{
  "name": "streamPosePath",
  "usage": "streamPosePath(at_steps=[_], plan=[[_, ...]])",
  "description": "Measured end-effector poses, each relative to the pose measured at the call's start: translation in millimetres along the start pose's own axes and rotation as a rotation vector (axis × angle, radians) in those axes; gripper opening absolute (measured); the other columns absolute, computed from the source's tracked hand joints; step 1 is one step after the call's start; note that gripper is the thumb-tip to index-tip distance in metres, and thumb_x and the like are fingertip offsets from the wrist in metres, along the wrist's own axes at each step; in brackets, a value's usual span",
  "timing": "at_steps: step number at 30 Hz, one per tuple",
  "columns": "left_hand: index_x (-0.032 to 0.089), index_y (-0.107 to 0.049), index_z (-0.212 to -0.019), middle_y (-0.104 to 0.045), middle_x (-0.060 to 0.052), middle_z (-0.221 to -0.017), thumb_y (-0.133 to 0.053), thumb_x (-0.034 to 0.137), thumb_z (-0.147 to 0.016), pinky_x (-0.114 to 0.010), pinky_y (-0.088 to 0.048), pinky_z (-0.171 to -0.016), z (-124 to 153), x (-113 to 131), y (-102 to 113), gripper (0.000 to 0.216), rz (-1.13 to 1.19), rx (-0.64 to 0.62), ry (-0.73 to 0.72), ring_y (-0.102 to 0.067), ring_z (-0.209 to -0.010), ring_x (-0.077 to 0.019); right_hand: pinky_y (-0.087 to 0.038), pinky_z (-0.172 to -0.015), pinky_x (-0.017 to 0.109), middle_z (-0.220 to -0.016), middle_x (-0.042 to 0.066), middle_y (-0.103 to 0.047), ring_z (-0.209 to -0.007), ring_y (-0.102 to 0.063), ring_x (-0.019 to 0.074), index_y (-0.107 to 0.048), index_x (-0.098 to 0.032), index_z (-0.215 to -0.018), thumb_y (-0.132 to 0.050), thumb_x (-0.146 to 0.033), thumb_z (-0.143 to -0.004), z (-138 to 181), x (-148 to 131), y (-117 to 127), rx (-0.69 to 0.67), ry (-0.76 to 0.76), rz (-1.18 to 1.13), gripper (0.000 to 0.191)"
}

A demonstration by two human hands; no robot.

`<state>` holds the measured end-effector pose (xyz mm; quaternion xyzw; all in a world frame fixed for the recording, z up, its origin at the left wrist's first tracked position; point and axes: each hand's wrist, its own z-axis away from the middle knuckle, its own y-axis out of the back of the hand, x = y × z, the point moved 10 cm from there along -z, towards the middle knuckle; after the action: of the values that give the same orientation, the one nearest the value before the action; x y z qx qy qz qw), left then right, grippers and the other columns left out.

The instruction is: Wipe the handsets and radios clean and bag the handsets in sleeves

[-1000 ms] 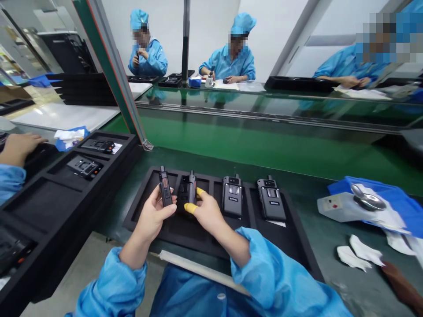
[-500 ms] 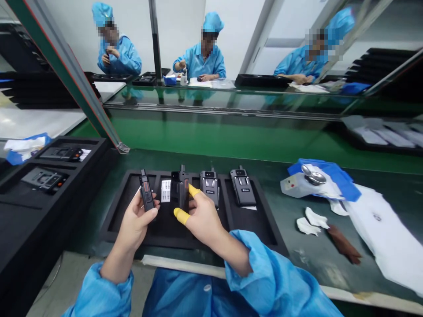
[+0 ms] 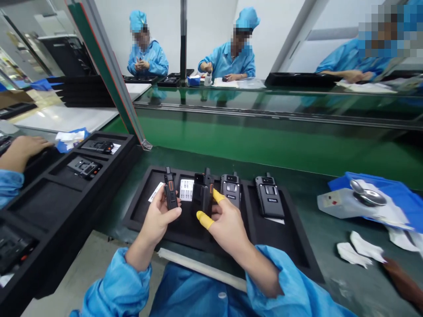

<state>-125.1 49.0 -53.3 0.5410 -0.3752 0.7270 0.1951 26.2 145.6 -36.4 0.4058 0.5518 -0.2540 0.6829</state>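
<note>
My left hand [image 3: 158,218] is closed around a black two-way radio [image 3: 171,191], its narrow side with an orange button facing me. In my right hand [image 3: 228,222], which wears yellow finger cots on thumb and forefinger, is a second two-way radio [image 3: 202,193], upright and turned at an angle. Both are held over a black foam tray [image 3: 142,220]. Two more radios marked "Riton", one radio [image 3: 230,187] partly behind my right fingers and another radio [image 3: 270,197] further right, lie in the tray. White labels [image 3: 187,190] show in its compartments.
Left stands another black tray [image 3: 109,176] holding several radios; a co-worker's hand [image 3: 28,147] reaches in beside it. Right lie a dispenser bottle with a metal cup [image 3: 368,196], a blue tray [image 3: 396,185], crumpled white wipes [image 3: 365,248] and a brown cloth [image 3: 401,279]. Co-workers sit opposite.
The view has swung left, so the scene sits further right. Both radios stay in my hands; the right one is turned to show more of its broad face. A co-worker's hand has appeared at left.
</note>
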Motion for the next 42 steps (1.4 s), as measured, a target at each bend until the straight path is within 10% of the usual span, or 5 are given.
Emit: streamPosePath(at_steps=[14, 24, 30, 36, 42], plan=[[0.016, -0.063, -0.094, -0.068, -0.004, -0.088, -0.073, 0.046, -0.062, -0.029, -0.053, -0.067, -0.2, -2.6, -0.8, 0.045, 0.052, 0.107, 0.038, -0.063, -0.071, -0.0147, -0.055, -0.059, 0.027, -0.098, 0.006, -0.059, -0.072, -0.059, 0.0148, -0.053, -0.021, -0.127, -0.06, -0.02, -0.064, 5.9, -8.6, 9.1, 0.03, 0.108, 0.073, 0.064], [0.018, -0.063, -0.096, -0.067, -0.005, -0.092, -0.079, 0.03, -0.052, -0.032, -0.05, -0.073, -10.5, -19.2, -9.6, 0.048, 0.139, 0.008, 0.076, -0.062, -0.078, -0.0174, -0.051, -0.078, 0.037, -0.122, 0.009, -0.06, -0.091, -0.064, 0.0208, -0.025, -0.026, -0.144, -0.059, -0.031, -0.062, -11.2, 24.2, -6.5, -0.181, -0.069, -0.513, 0.089], [0.017, -0.066, -0.098, -0.067, -0.008, -0.092, -0.084, 0.037, -0.051, -0.029, -0.05, -0.063, -4.8, -19.4, -13.7, 0.054, 0.226, -0.072, 0.102, -0.059, -0.074, -0.0169, -0.048, -0.064, 0.033, -0.099, 0.006, -0.067, -0.071, -0.06, 0.0194, -0.048, -0.024, -0.125, -0.048, -0.029, -0.067, -6.5, 24.2, -6.2, -0.206, -0.258, -0.79, 0.058], [0.012, -0.069, -0.093, -0.069, -0.008, -0.076, -0.074, 0.034, -0.069, -0.029, -0.057, -0.069, -5.4, -34.9, 3.5, 0.034, 0.403, 0.122, 0.257, -0.065, -0.073, -0.018, -0.035, -0.05, 0.024, -0.07, 0.003, -0.062, -0.051, -0.044, 0.0113, -0.061, -0.018, -0.078, -0.045, -0.03, -0.079, -5.9, 29.2, -4.8, -0.157, -0.421, -1.216, 0.02], [0.012, -0.033, -0.141, -0.071, -0.015, -0.103, -0.037, 0.006, -0.083, -0.029, -0.058, -0.074, -4.5, -26.2, -11.0, 0.058, 0.534, -0.057, 0.269, -0.069, -0.093, -0.022, -0.026, -0.044, 0.02, -0.066, 0.002, -0.062, -0.047, -0.038, 0.0084, -0.062, -0.014, -0.082, -0.046, -0.027, -0.076, -7.1, 29.0, -6.6, -0.214, -0.425, -1.429, 0.022]])
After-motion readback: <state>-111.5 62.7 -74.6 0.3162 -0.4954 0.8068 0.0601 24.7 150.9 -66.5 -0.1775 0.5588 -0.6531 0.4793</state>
